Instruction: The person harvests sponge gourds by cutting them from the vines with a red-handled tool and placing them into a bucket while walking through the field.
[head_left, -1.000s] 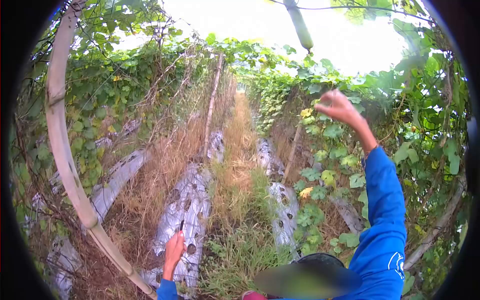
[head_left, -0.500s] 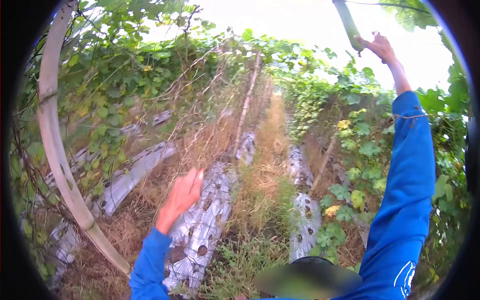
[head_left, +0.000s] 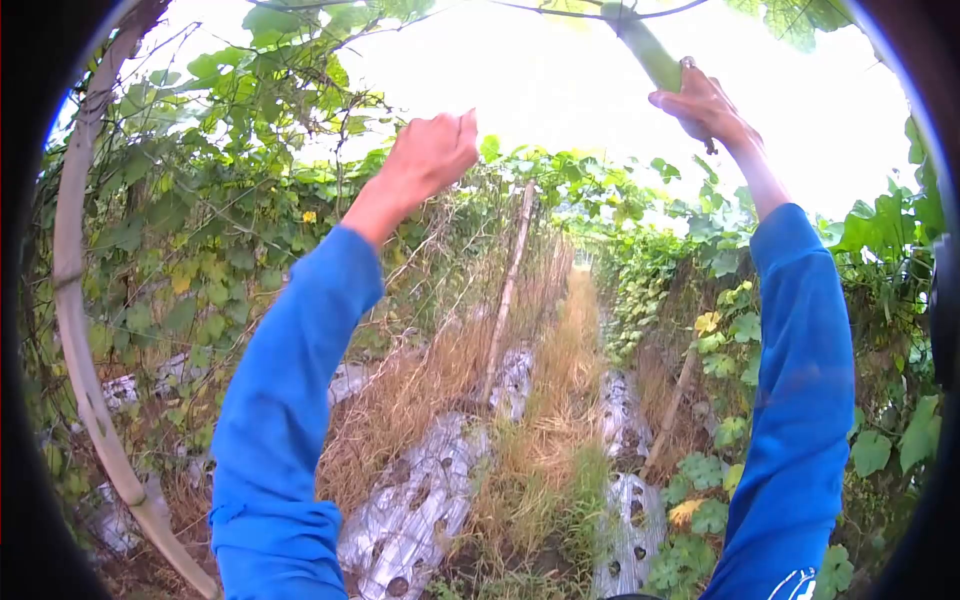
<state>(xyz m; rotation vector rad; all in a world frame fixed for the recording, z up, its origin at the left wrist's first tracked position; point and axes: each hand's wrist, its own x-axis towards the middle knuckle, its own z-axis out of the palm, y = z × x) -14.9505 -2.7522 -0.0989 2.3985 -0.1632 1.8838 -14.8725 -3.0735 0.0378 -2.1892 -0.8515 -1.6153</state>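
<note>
A long green gourd (head_left: 648,50) hangs at a slant from a thin vine (head_left: 545,11) at the top right. My right hand (head_left: 710,108) is wrapped around its lower end, and the gourd's dark tip shows just below the palm. To the left, my left hand (head_left: 425,158) is raised against the bright sky, apart from the gourd. Its fingers are curled in, with the back of the hand towards me, so anything inside is hidden.
A curved bamboo pole (head_left: 70,270) stands at the left. Leafy vines (head_left: 180,215) climb on both sides. Silver mulch sheets (head_left: 425,500) with holes flank a dry grass path (head_left: 560,425). A thin wooden stake (head_left: 512,270) leans mid-view.
My left hand has risen from low over the mulch to near the sky, its fingers now curled. My right hand has closed around the gourd's lower end, and the view has tilted up.
</note>
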